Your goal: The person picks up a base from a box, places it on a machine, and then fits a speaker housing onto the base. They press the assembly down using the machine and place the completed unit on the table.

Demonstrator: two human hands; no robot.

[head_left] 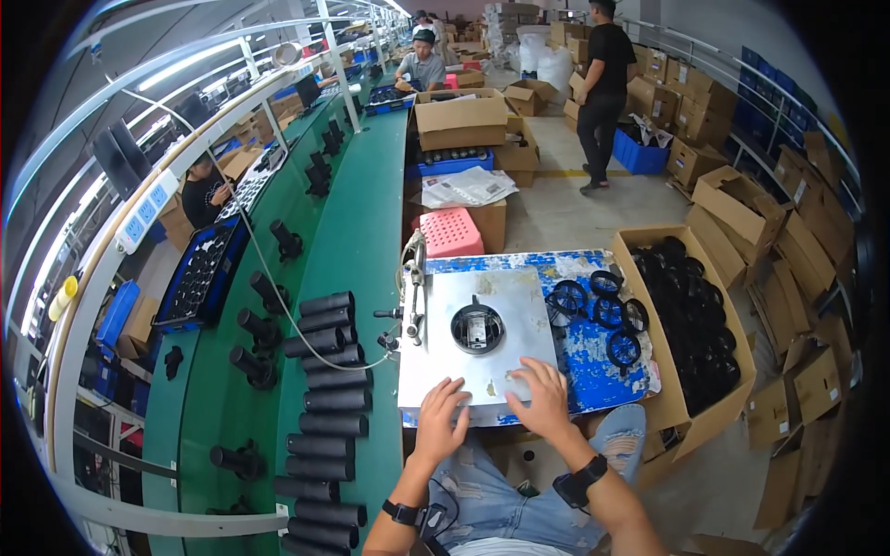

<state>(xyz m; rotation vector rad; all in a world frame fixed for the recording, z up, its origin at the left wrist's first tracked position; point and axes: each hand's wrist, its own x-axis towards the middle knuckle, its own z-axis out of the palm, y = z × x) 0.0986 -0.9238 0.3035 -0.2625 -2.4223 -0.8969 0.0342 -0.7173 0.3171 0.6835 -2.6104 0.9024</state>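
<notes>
My left hand [443, 422] rests at the near left edge of a silver metal plate [434, 366], its fingers apart and nothing in them. Near the plate's front right corner lies my right hand [540, 398], fingers likewise spread and holding nothing. Beyond both hands, a black ring-shaped part [476, 350] with a small tab at its far side sits on the plate; metal fittings show inside its opening. A metal clamp-like mechanism [413, 292] with a thin hose stands along the plate's left edge. Neither hand touches the ring.
Several black rings [607, 310] lie on the worn blue board [593, 371] to the right. Beside it, a cardboard box [691, 408] holds many black parts. Black tubes [334, 424] line the green conveyor [362, 222] at left. A pink stool [449, 232] stands beyond; people work farther off.
</notes>
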